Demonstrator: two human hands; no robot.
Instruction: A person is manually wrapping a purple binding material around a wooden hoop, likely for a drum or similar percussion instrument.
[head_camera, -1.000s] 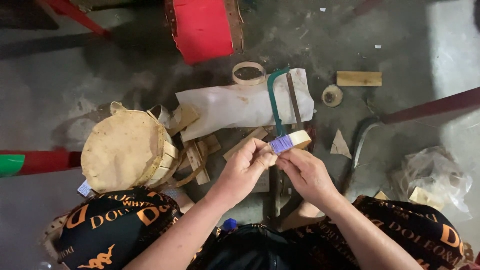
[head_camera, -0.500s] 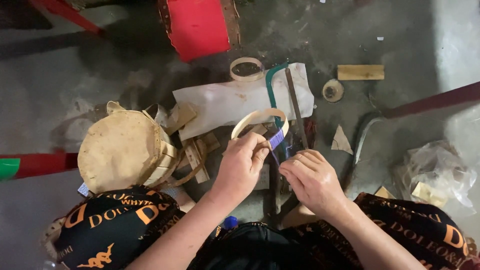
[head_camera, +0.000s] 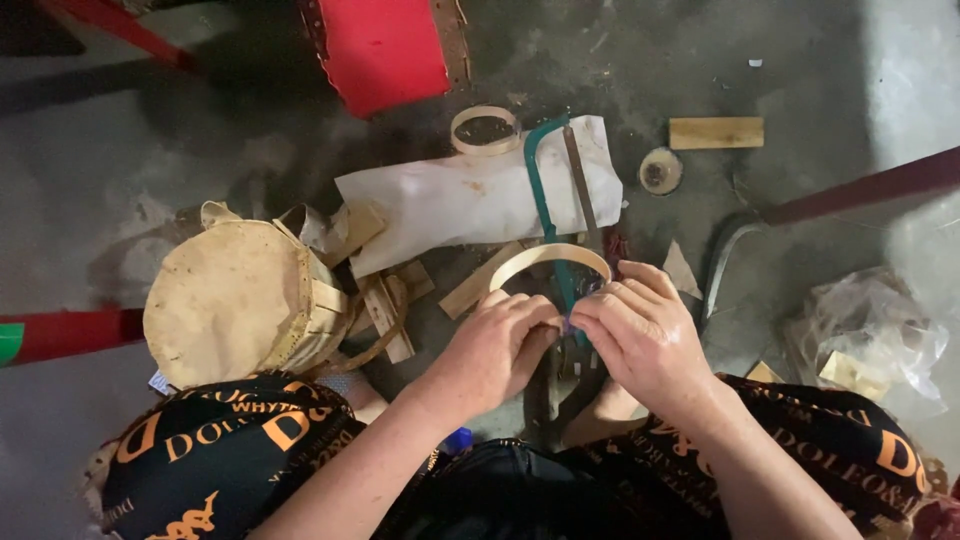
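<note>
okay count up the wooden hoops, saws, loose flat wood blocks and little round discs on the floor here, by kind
Wooden hoops: 2, one held between the left hand and right hand, one lying by the white sheet
Hacksaws: 1
Loose flat wood blocks: 1 clearly apart
Small round discs: 1
Total: 5

Wearing black garment with orange lettering and patterning over both knees; forearms showing bare, hands (head_camera: 495, 350) (head_camera: 645, 335) wearing no gloves.
</note>
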